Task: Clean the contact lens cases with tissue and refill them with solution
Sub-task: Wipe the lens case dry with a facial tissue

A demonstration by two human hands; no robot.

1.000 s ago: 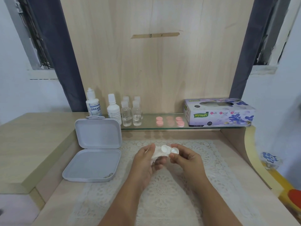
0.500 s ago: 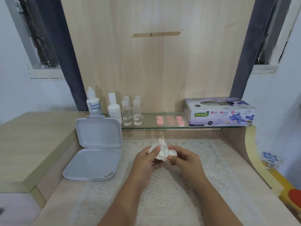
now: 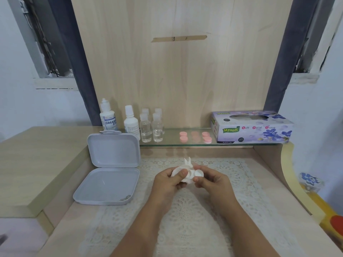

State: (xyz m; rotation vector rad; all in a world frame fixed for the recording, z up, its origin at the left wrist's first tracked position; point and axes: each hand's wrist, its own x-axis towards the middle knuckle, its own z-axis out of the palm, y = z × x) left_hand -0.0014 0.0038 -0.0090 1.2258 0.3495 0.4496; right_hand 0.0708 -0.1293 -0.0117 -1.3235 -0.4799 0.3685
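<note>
Two hands, one lens case (image 3: 196, 173), one tissue (image 3: 187, 165).
Case is pinched by right hand (image 3: 211, 179); tissue is pressed into it by left hand (image 3: 168, 179), bottles (image 3: 128, 123) at eleven o'clock.

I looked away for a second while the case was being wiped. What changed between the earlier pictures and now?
The left hand pushed the tissue up against the white lens case, so a tuft now sticks up behind it. The right hand kept holding the case. The grey box, bottles and tissue box stayed put.
</note>
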